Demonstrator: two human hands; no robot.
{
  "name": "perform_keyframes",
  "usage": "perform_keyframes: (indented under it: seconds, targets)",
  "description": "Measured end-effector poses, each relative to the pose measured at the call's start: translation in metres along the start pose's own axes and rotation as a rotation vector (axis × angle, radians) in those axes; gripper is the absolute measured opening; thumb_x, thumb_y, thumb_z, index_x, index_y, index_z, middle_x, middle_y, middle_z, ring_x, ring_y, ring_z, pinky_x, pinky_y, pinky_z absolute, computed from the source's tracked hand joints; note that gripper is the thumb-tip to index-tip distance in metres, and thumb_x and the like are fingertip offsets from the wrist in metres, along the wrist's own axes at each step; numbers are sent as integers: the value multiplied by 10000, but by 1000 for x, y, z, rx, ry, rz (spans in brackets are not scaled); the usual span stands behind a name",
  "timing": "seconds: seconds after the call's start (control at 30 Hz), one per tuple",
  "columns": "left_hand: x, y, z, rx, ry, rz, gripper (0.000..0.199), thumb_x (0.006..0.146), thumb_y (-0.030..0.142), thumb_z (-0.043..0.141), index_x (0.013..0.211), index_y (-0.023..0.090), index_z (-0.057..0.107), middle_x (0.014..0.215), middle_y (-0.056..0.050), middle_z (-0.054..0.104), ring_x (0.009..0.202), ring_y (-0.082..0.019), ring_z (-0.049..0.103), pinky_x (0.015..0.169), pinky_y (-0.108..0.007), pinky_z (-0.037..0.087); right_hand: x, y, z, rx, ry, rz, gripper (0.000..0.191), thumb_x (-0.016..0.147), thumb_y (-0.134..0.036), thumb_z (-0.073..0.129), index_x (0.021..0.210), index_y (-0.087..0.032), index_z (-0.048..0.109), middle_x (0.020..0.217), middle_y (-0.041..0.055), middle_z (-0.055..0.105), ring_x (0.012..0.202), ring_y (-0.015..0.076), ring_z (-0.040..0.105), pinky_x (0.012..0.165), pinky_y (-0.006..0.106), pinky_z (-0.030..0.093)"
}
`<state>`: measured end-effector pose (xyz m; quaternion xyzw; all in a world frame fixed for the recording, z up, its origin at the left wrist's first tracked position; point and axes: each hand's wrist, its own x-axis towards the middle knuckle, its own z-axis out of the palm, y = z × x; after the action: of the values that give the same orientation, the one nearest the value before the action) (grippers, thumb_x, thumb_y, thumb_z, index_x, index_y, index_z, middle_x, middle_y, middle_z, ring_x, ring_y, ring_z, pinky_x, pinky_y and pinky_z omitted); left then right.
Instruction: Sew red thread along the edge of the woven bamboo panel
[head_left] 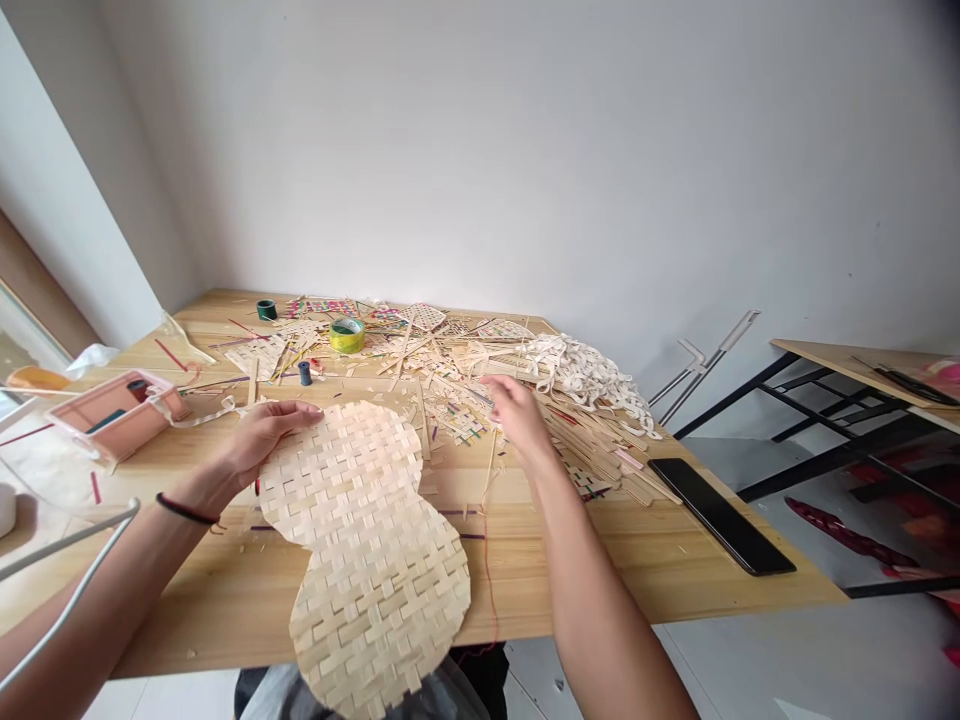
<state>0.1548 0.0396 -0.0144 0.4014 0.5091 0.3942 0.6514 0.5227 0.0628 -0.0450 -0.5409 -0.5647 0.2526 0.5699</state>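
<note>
The left hand (pixel 281 435) pinches the upper-left edge of a woven panel (pixel 379 560), which spreads rightward and nearer from that grip, past the table's near edge (pixel 217 645). To its right, the right hand (pixel 511 405) has fingers bunched; whether they grasp anything I cannot tell. A blue spool (pixel 304 374) stands just beyond the left grip, a pink basket (pixel 124 445) left of it.
</note>
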Motion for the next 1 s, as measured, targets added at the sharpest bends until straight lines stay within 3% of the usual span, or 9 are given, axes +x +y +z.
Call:
perform_keyframes:
  seconds: [0.1,0.23,0.4,0.63,1.0]
  targets:
    - [-1,-14,14,12,-29,-32,362,548,343,965,757,153,740,681,-65,737,523,-205,668,474,-288,535,-16,-15,31,-21,-201,58,382,914,-541,587,978,-181,700,886,49,680,730,171,581,628,272,463]
    - [-8,-26,31,63,-121,-39,352,573,368,958,771,158,757,711,-67,735,564,-192,656,516,-273,510,-35,-41,52,-50,-301,-107,377,1025,-418,394,848,-198,644,955,64,673,905,197,601,775,301,469]
    - [-18,-27,41,175,-211,50,337,621,424,925,770,163,772,698,-41,692,583,-158,577,526,-245,415,-50,-73,60,-135,-421,-311,329,1051,-290,388,825,-197,608,892,42,635,868,177,593,850,309,445]
    - [-13,-29,36,365,-225,235,342,690,484,853,780,164,772,719,-31,659,625,-156,506,565,-258,332,-54,-100,85,-339,-688,-358,238,1033,-137,483,851,-182,629,903,30,627,848,169,572,788,298,410]
    - [-20,-24,37,406,-216,236,391,754,573,766,807,187,743,676,-13,564,587,-149,386,537,-261,244,-55,-78,85,-199,-648,-379,166,1034,-153,534,913,-181,644,948,23,573,847,151,558,796,276,422]
